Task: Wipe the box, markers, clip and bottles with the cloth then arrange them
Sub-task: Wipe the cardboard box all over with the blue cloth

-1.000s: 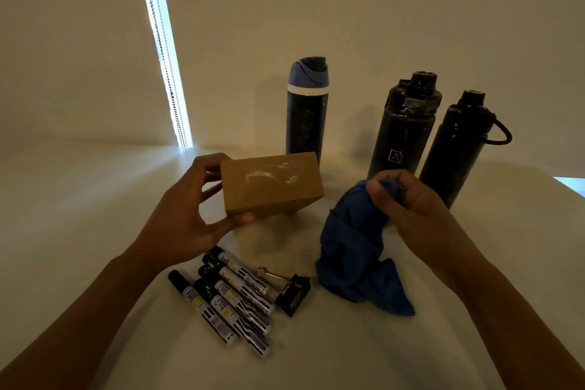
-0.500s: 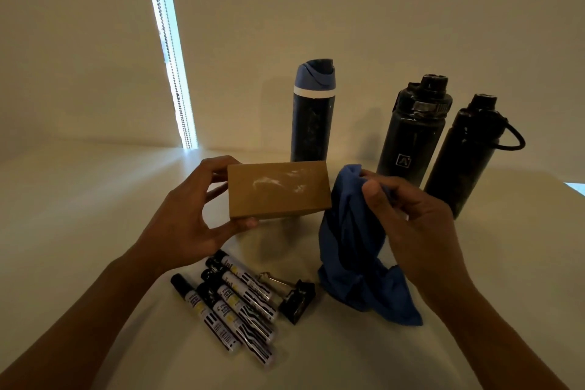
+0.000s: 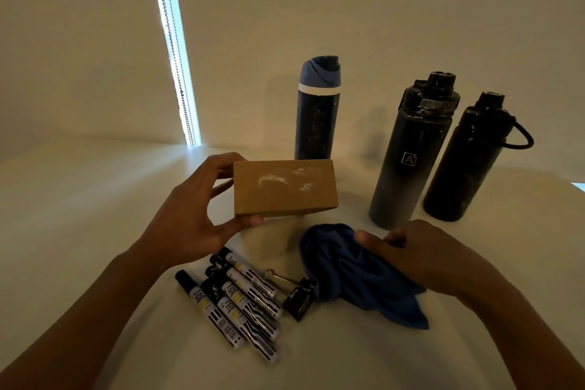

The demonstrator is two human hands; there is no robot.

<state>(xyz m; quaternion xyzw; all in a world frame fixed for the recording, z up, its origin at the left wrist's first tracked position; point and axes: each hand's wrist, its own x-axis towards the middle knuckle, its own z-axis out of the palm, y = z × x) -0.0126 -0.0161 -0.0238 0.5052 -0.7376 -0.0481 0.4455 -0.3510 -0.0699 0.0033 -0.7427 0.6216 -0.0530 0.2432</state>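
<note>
Cardboard box (image 3: 284, 188), smeared white on its facing side, is held above the desk (image 3: 79, 199) at one end in the left hand (image 3: 193, 215) grip, while the blue cloth (image 3: 354, 272) lies bunched on the desk under the right hand (image 3: 421, 253), whose hold cannot be told. Because only one end is pinched, the box could be twisted loose by wiping pressure and dropped onto the markers (image 3: 237, 301) and clip (image 3: 299, 298) just below.

The box (image 3: 283, 188) is brown cardboard, dull, with white smudges on top. The cloth (image 3: 357, 275) is soft, crumpled blue fabric. The bottles (image 3: 408, 165) look dark and a bit shiny, and the counter (image 3: 79, 215) is smooth and pale.
</note>
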